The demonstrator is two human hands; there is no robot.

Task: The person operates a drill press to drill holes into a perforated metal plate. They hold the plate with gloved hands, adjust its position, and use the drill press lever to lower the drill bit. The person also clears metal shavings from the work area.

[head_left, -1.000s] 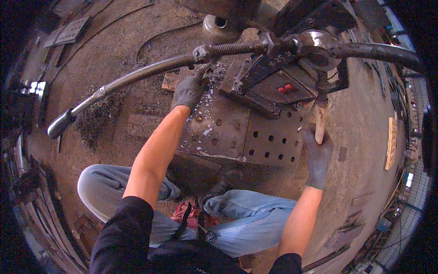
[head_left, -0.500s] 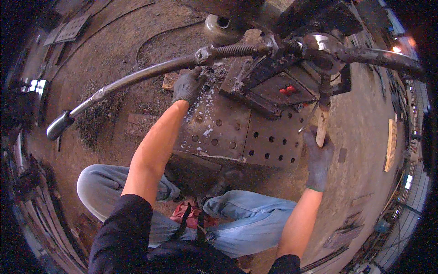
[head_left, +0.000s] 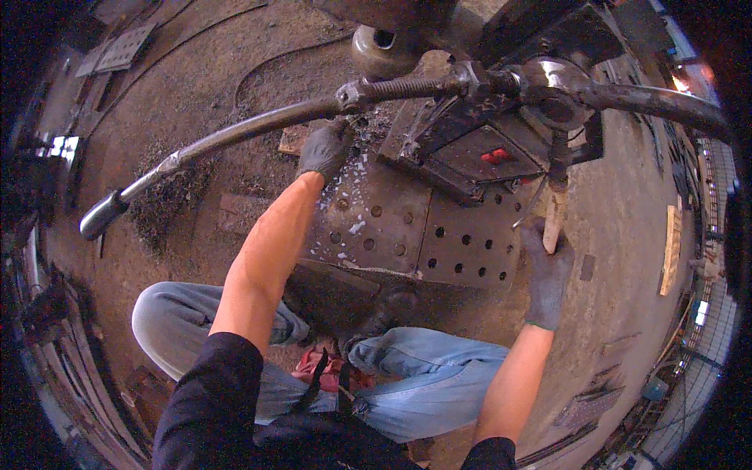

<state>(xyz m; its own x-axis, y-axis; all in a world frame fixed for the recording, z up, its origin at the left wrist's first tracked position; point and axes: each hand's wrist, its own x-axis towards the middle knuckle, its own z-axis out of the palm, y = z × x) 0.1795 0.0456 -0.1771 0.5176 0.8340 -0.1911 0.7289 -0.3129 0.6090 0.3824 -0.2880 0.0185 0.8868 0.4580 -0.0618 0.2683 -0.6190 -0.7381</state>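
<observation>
My left hand (head_left: 325, 150), in a grey knit glove, reaches just under the long metal lever (head_left: 258, 119), beside dark metal shavings (head_left: 377, 125). Its fingers look curled at the machine's left edge, and whatever they hold is hidden. At the machine's right side, my gloved right hand (head_left: 546, 274) is closed around the lower end of a worn wooden handle (head_left: 554, 222). A thin bent metal rod (head_left: 533, 205) shows beside that handle. Between my hands sits the dark steel machine block (head_left: 486, 153) with a small red part (head_left: 495, 156) on it.
Perforated steel plates (head_left: 470, 235), with pale flecks on the left one, lie in front of my bent knees (head_left: 423, 376). A threaded shaft (head_left: 407, 86) and a curved bar (head_left: 658, 100) cross above. A shavings heap (head_left: 176, 196) lies left; a wooden plank (head_left: 671, 249) lies far right.
My left hand has shifted slightly, and its fingertips show less beneath the lever. The right hand stays at the wooden handle.
</observation>
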